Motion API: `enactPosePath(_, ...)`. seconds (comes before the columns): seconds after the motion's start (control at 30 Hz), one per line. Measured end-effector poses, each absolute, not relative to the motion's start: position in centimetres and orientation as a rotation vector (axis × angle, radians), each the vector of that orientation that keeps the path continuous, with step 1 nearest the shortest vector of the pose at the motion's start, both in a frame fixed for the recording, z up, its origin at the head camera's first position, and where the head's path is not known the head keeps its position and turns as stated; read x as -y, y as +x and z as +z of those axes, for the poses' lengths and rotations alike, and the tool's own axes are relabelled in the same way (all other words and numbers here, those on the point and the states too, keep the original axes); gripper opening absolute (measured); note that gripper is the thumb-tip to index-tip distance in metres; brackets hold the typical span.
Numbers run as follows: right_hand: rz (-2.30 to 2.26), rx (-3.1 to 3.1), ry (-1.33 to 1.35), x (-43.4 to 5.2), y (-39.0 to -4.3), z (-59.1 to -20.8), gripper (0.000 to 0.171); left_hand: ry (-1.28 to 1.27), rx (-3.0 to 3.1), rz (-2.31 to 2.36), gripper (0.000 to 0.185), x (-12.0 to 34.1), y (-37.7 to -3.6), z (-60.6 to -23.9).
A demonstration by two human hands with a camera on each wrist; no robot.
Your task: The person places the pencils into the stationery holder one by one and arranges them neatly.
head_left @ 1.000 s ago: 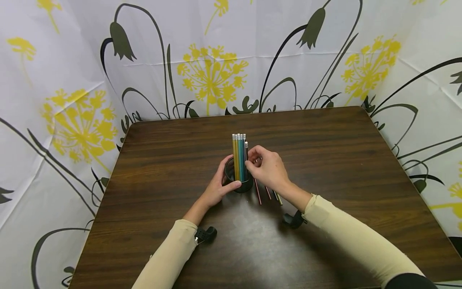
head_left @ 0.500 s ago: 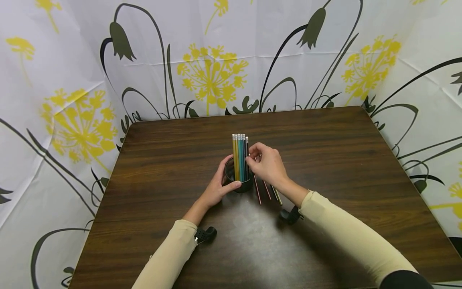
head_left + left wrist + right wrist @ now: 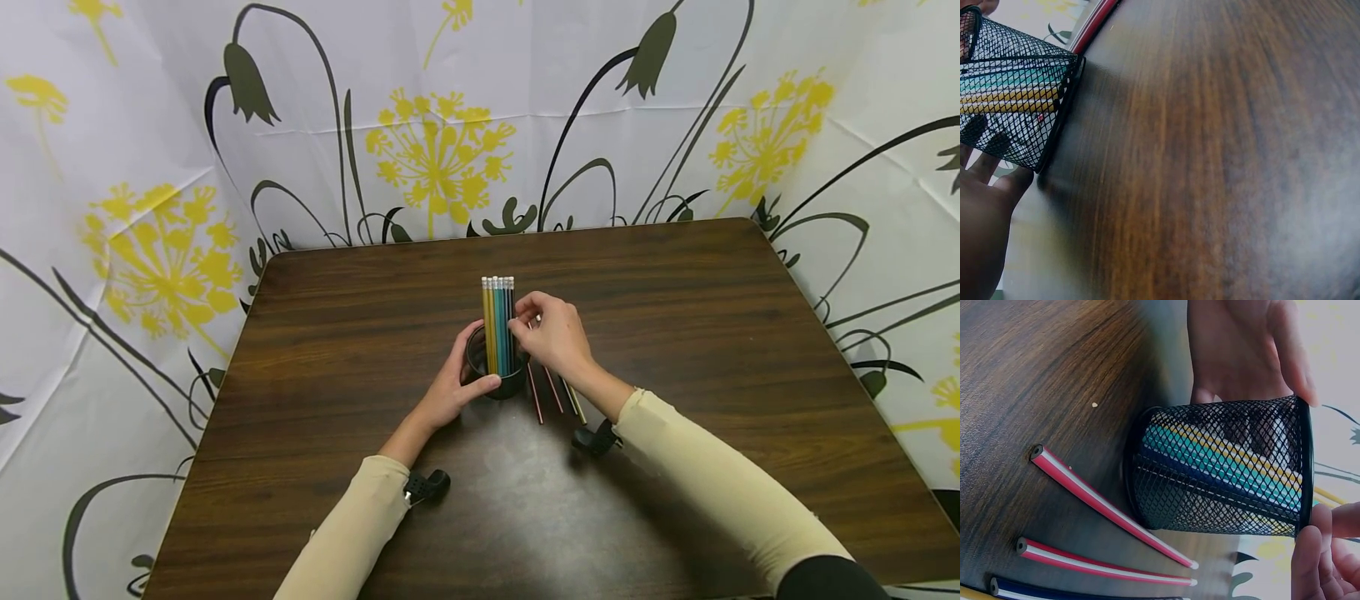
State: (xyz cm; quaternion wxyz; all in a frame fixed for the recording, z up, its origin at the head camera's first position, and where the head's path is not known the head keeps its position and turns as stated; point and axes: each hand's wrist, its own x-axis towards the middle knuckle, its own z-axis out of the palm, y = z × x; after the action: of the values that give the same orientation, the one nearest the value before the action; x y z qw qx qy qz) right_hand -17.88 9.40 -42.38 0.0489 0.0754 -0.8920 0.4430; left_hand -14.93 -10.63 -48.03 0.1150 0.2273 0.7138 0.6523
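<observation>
A black mesh pencil cup (image 3: 1222, 469) stands on the table with several yellow, teal and dark pencils (image 3: 498, 325) upright in it. My left hand (image 3: 442, 392) holds the cup from the left, thumb across its near side and fingers behind; the left wrist view shows fingers (image 3: 1013, 181) against the mesh. My right hand (image 3: 558, 337) is at the cup's right rim. Its thumb and fingertips (image 3: 1310, 544) pinch the dark pencil (image 3: 512, 308) at the right of the bunch. The pinch itself is partly hidden. Other fingers of the right hand are bent.
On the table right of the cup lie two red-and-white striped pencils (image 3: 1085, 490), a dark blue one (image 3: 1054, 590) and a yellow one (image 3: 972, 594). The brown wooden table (image 3: 337, 317) ends at a flower-print curtain (image 3: 450, 50).
My right hand has risen slightly, and the dark pencil's eraser end has come up with it, level with the others. The left hand and cup hold still.
</observation>
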Motion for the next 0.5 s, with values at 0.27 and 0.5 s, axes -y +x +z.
enactPosePath(0.27,1.355,2.743,0.206,-9.3,-18.0,-42.4,0.014,0.631,-2.105,1.903,0.082,10.7,-15.5,-49.7)
enactPosePath(0.5,1.472,2.744,0.233,-9.9,-18.2,-42.2,0.017,0.643,-2.141,1.898,0.081,10.8,-15.6,-50.3)
